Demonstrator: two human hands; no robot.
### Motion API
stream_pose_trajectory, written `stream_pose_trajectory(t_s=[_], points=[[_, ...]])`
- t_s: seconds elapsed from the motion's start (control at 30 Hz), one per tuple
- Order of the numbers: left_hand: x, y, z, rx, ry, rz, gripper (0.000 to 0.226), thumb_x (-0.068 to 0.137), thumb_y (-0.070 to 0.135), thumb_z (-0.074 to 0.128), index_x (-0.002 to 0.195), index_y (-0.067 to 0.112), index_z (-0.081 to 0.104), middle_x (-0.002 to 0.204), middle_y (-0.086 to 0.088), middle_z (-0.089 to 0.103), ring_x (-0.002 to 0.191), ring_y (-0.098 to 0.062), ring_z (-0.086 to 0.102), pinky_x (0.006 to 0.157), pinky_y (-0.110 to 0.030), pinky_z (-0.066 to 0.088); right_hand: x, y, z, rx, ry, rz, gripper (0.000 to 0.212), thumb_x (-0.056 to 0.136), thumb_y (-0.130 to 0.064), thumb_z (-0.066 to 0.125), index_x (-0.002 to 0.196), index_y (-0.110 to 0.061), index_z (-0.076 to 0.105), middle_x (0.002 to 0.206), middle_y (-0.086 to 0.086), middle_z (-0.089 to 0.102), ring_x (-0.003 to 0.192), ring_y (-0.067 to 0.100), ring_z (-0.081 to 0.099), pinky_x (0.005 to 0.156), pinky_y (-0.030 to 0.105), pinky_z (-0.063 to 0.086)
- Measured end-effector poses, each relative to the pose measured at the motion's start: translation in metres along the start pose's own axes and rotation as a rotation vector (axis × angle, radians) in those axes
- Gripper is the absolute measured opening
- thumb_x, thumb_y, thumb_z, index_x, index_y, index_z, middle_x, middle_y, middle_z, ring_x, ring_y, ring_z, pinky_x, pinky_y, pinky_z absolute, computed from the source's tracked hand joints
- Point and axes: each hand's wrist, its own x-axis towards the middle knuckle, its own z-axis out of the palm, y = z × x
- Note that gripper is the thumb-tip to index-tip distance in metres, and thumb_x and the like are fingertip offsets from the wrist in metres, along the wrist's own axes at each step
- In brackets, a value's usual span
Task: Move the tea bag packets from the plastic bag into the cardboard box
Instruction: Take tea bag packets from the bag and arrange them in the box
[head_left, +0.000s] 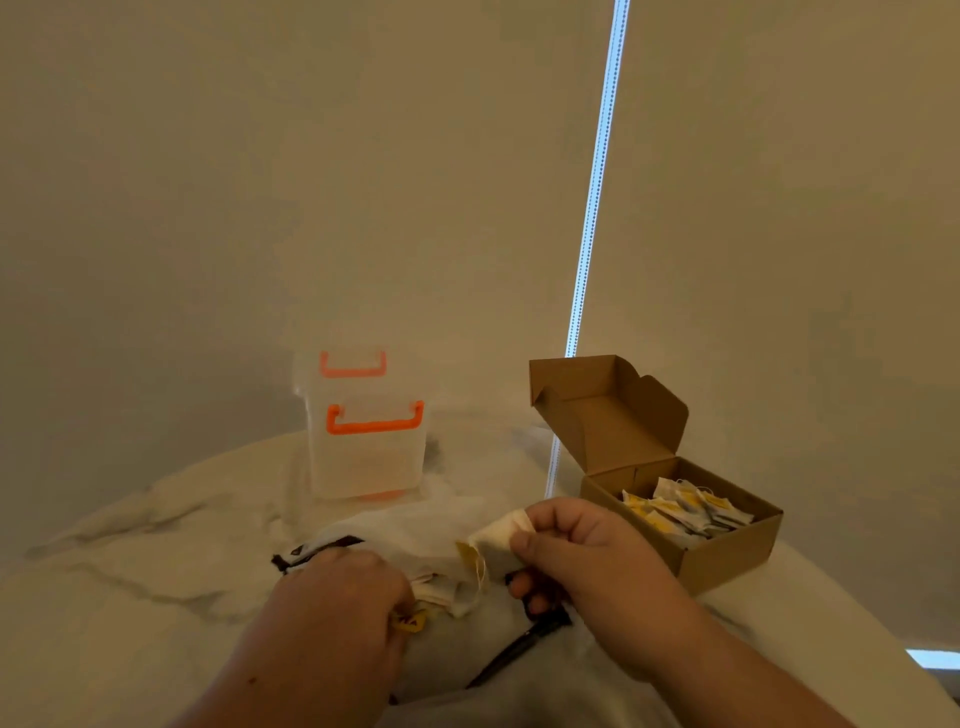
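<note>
Right hand (582, 551) is pinching one tea bag packet (497, 545) over the plastic bag (405, 530). Left hand (332, 603) is curled down into the bag, can't tell what it's got. Cardboard box (727, 551) sits open at 2 o'clock, with a few packets (685, 512) inside.

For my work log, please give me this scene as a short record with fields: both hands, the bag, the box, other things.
right hand: pinches one white-and-yellow paper tea bag packet, held over the white plastic bag
left hand: in that bag's mouth, among loose packets; grip hidden
brown cardboard box: lid open, at the person's right, several packets inside
clear plastic container with orange handles: stands behind the bag
surface: white marbled table
</note>
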Motion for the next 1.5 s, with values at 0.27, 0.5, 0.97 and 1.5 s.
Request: stream_pose_trajectory(t_s=[0.27, 0.5, 0.97, 1.5], points=[[0.016, -0.015, 0.012, 0.076, -0.175, 0.083, 0.069, 0.062, 0.071, 0.019, 0.116, 0.054, 0.06, 0.124, 0.034, 0.048, 0.126, 0.001, 0.037, 0.108, -0.027, 0.032, 0.002, -0.02, -0.077, -0.214, 0.552, -0.079, 0.011, 0.092, -0.029, 0.064, 0.103, -0.025, 0.062, 0.086, 0.0, 0.072, 0.077, 0.017, 0.069, 0.062, 0.028, 0.055], [0.009, -0.014, 0.012, 0.123, -0.255, 0.067, 0.059, 0.058, 0.074, 0.016, 0.103, 0.069, 0.054, 0.135, 0.032, 0.036, 0.133, -0.003, 0.031, 0.114, -0.031, 0.023, 0.03, 0.013, -0.113, -0.542, 0.759, -0.013, 0.012, 0.094, -0.037, 0.06, 0.1, -0.028, 0.054, 0.09, -0.004, 0.066, 0.076, 0.011, 0.062, 0.058, 0.028, 0.05], [0.001, 0.002, -0.001, 0.136, -0.244, -0.019, 0.041, 0.085, 0.058, 0.046, 0.122, 0.048, 0.059, 0.137, 0.026, 0.039, 0.13, -0.011, 0.03, 0.11, -0.035, 0.028, 0.035, 0.018, -0.103, -0.774, 0.692, -0.07, 0.018, 0.096, -0.047, 0.043, 0.108, -0.038, 0.053, 0.093, -0.018, 0.063, 0.084, 0.009, 0.054, 0.093, 0.038, 0.039], [-0.008, 0.006, -0.004, 0.109, 0.045, 0.02, 0.031, 0.085, 0.051, 0.045, 0.092, 0.028, 0.065, 0.096, 0.011, 0.06, 0.099, -0.014, 0.05, 0.087, -0.033, 0.045, 0.002, 0.014, 0.027, -0.869, -0.155, -0.304, 0.029, 0.092, -0.038, 0.059, 0.12, -0.041, 0.063, 0.109, -0.022, 0.065, 0.095, -0.003, 0.058, 0.079, 0.006, 0.043]])
